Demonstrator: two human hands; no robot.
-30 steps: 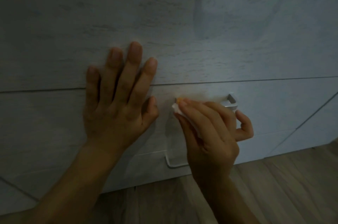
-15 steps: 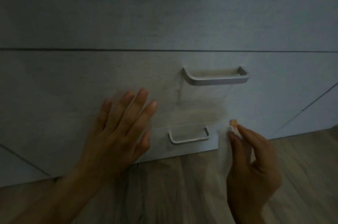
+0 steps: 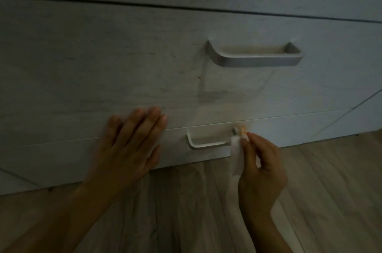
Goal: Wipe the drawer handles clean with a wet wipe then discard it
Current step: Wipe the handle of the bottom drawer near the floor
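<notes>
- wet wipe [image 3: 235, 154]: white;
- drawer handles [image 3: 255, 59]: silver-grey metal;
- drawer fronts [image 3: 103, 56]: pale grey-white, wood-grained;
- floor [image 3: 320, 190]: light brown wood planks

White wet wipe [image 3: 236, 154] touching right end of lower handle [image 3: 208, 144]

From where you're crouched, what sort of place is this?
Likely a room in a home; which one is unclear. A pale wood-grain drawer unit with metal bar handles stands on wood-look plank flooring, and the right hand pinches a wet wipe at the lower handle.
</notes>
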